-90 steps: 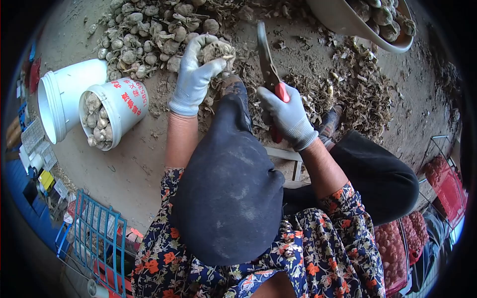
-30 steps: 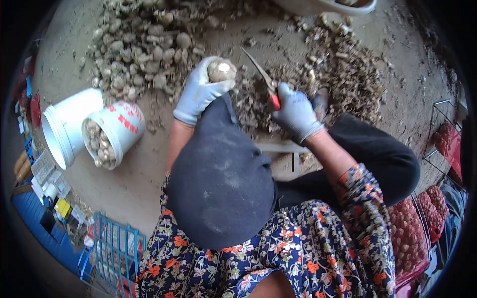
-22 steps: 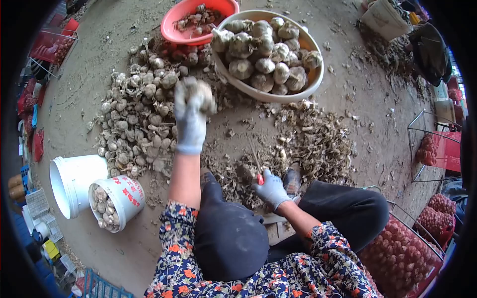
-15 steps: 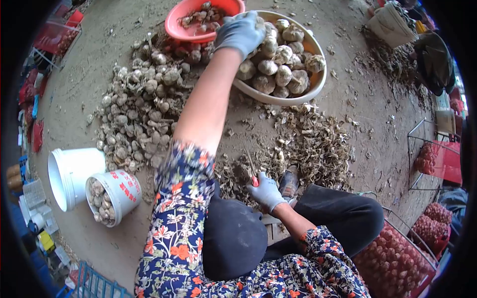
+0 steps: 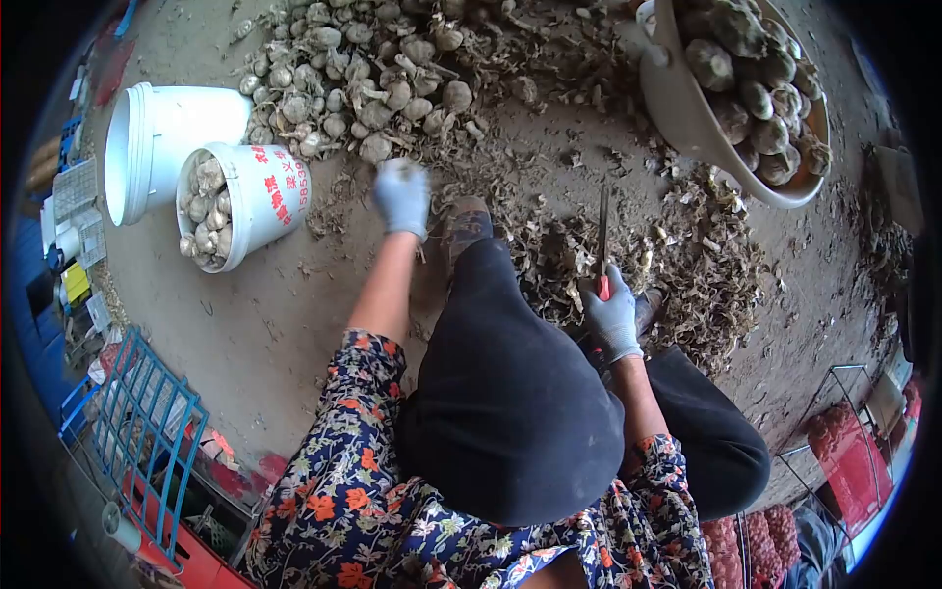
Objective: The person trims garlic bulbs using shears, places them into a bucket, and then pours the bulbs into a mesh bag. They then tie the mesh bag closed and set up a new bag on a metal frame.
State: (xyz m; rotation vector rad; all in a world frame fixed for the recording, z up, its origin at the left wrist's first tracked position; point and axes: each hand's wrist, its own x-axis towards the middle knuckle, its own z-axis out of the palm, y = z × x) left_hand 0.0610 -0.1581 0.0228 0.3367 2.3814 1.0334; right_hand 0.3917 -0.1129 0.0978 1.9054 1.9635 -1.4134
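Note:
My left hand [image 5: 402, 199], in a grey-white glove, is at the near edge of a heap of garlic bulbs [image 5: 343, 79]. Motion blurs its fingers, and I cannot tell whether a bulb is in them. Closed round a red handle, my gloved right hand [image 5: 613, 319] holds a knife [image 5: 603, 231] with its long thin blade pointing away from me. Dry garlic trimmings [image 5: 677, 265] lie on the ground around and beyond the blade. At the upper right, a pale basin [image 5: 687, 118] is filled with large garlic bulbs [image 5: 765, 98].
To the left, a white bucket [image 5: 182, 137] lies tipped over beside a lettered bucket [image 5: 257, 211] with garlic inside. A blue metal rack [image 5: 147, 432] stands at lower left. Red mesh sacks [image 5: 756, 550] are at lower right. My bent knee [image 5: 510, 393] is between my arms.
My left hand has come back from the basin to the near edge of the garlic heap. The view has tilted down and shifted left. My right hand still holds the knife.

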